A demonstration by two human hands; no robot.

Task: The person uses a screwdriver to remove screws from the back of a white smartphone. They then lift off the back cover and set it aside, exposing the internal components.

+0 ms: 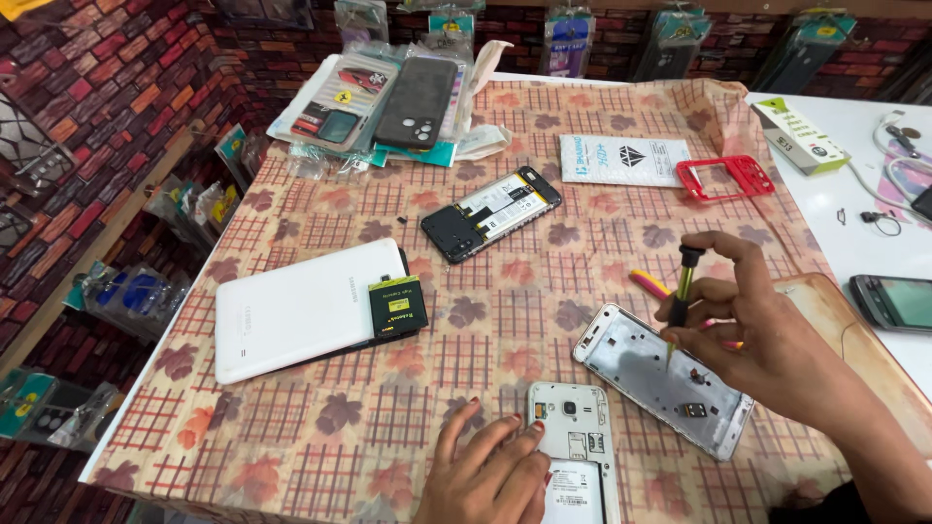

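your right hand [752,325] pinches a small screwdriver [682,296] upright, its tip on the silver phone frame [663,378] near the table's [320,427] near right corner. your left hand [485,471] rests with fingers spread on the opened white phone [575,446] at the near edge.

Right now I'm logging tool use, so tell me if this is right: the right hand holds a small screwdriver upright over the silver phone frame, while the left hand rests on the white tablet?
Not quite. The head view shows the left hand resting on the opened white phone at the near edge, not on the white tablet, which lies untouched farther left. The rest stands: the right hand holds the small screwdriver upright over the silver phone frame.
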